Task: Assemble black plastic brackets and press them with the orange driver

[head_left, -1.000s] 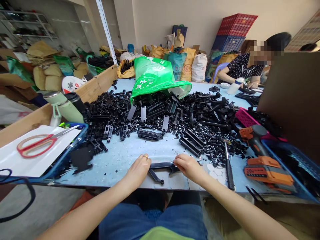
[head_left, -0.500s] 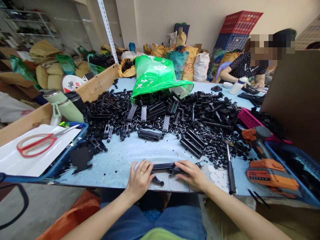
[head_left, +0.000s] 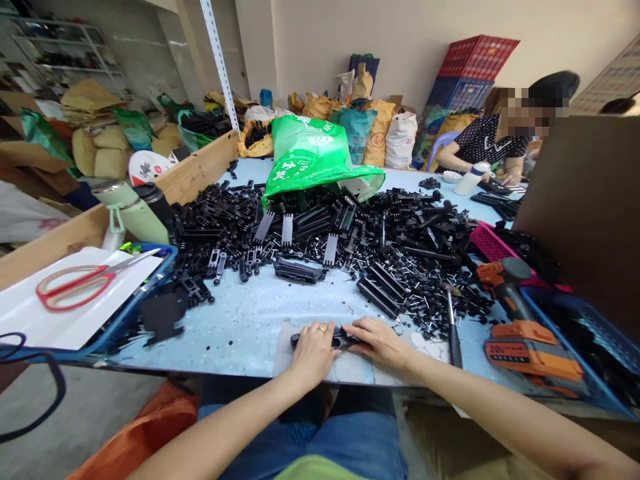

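Near the table's front edge, a long black plastic part (head_left: 342, 338) lies low over a pale mat (head_left: 283, 360). My left hand (head_left: 316, 350) covers its left half, fingers curled over it, with one end poking out on the left. The right end is gripped by my right hand (head_left: 379, 340), the thumb along the near side. Both hands are closed on the part, close together, and hide much of it. Just right of my right hand are white round discs (head_left: 428, 345) and a hammer (head_left: 453, 333) with a black handle.
Black plastic parts and pins (head_left: 410, 267) heap across the table beneath a green sack (head_left: 313, 153). Scissors (head_left: 75, 287) lie on white paper over a blue basket at left. An orange cordless drill (head_left: 533, 350) stands right. Across the table sits a person (head_left: 480, 143).
My left hand has slid rightward along the black part, toward my right hand. The small arm with a round end, seen below the left fingers before, no longer shows there.
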Motion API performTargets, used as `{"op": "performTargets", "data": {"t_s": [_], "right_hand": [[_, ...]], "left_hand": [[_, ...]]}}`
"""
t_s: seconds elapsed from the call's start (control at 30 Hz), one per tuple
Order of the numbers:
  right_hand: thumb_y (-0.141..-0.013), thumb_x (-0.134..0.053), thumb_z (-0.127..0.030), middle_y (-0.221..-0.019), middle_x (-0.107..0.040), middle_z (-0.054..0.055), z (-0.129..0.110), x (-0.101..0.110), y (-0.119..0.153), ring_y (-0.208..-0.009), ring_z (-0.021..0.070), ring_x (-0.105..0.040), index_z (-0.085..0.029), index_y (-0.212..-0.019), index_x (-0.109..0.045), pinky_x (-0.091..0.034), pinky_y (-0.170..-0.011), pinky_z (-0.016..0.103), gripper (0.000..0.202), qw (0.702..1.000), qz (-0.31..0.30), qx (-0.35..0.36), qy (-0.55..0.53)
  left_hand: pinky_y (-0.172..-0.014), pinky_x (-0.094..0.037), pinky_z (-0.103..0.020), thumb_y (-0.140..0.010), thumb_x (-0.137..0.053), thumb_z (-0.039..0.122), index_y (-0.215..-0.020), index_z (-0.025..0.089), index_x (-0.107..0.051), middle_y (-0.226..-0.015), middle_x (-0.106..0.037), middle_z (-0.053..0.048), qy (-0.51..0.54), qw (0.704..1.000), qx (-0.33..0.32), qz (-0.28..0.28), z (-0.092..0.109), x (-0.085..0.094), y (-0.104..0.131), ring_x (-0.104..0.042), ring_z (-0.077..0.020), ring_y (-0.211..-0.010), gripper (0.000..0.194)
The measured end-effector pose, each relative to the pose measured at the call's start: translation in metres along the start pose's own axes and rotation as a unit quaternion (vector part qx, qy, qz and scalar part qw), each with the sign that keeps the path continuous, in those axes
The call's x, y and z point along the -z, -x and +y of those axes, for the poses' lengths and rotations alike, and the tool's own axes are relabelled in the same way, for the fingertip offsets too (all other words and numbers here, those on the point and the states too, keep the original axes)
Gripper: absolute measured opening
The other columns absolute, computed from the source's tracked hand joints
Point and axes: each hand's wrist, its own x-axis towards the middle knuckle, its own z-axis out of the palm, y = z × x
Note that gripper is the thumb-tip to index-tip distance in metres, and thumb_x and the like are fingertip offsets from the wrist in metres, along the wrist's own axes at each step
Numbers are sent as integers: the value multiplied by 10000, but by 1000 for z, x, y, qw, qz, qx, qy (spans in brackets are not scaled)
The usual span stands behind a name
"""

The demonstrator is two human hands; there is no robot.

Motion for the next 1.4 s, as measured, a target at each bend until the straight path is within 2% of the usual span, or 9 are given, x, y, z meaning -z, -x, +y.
{"op": "performTargets", "data": {"t_s": [0.23,0.4,0.63,0.73,0.87,1.03,1.13,1.27,1.4], "right_hand": [[-822,-335,-664,-597,-543,58,-4,25,-6,-554,167,-497,-167,-636,-541,-341,-512,274,570,995,1,-43,88],[-871,-98,-643,-491,-432,6,-58,56,-20,-491,135,-458,-205,-579,-449,-345,-515,264,633,967,28,63,-246],[-868,15,-545,-1160,-453,150,-137,-20,-75,-1019,245,-516,-236,-1136,-360,-440,-805,418,555,868,325,-131,-352],[-915,-141,-392,-1237,-414,132,-117,-31,-90,-1141,249,-442,-258,-1237,-309,-392,-899,452,387,888,339,-157,-269],[-868,-429,-356,-1178,-504,121,-26,-2,-62,-1114,290,-443,-235,-1191,-433,-345,-931,486,345,948,235,-209,-40],[-831,-498,-397,-901,-596,165,60,19,-10,-894,350,-521,-206,-1185,-469,-393,-715,476,403,921,152,-311,181],[-821,-508,-369,-813,-601,147,68,21,-5,-860,359,-533,-227,-1211,-459,-384,-702,478,418,933,131,-279,184],[-807,-507,-310,-926,-578,132,46,21,-24,-806,304,-550,-232,-1301,-379,-434,-681,427,516,953,116,-234,152],[-841,-434,-178,-1006,-550,122,1,5,-46,-845,260,-544,-219,-1286,-414,-472,-699,395,448,979,88,-155,101]], "left_hand": [[-646,-437,-344,-896,-394,356,-928,94,-610,-819,-634,-138,-41,996,-73,19,-28,27,8,-581,-249,-773,342],[-529,-371,-262,-942,-216,358,-627,170,-544,-541,-521,-41,251,956,-107,107,-17,75,38,-509,-145,-535,492],[-592,-438,-294,-935,-174,440,-848,185,-617,-664,-602,-65,446,847,-75,281,17,72,61,-576,-169,-635,518],[-698,-470,-335,-906,-93,529,-1184,158,-530,-889,-645,-128,327,886,-122,304,-2,51,51,-606,-215,-820,638],[-744,-456,-357,-855,-278,600,-1289,179,-463,-990,-609,-151,38,984,-28,172,-56,28,16,-559,-259,-930,632],[-899,-342,-478,-832,-497,470,-1324,250,-399,-1186,-524,-157,-78,991,70,85,-92,19,-52,-426,-317,-1136,548],[-962,-269,-498,-860,-426,485,-1341,193,-351,-1267,-467,-162,-75,978,142,135,-111,28,-76,-340,-324,-1217,567],[-814,-397,-447,-861,-403,359,-1174,49,-478,-1150,-509,-237,-62,900,392,181,-166,47,-68,-444,-350,-1089,447],[-731,-431,-448,-777,-494,294,-925,23,-589,-967,-568,-249,-59,880,438,176,-211,57,-43,-513,-368,-956,323]]}}
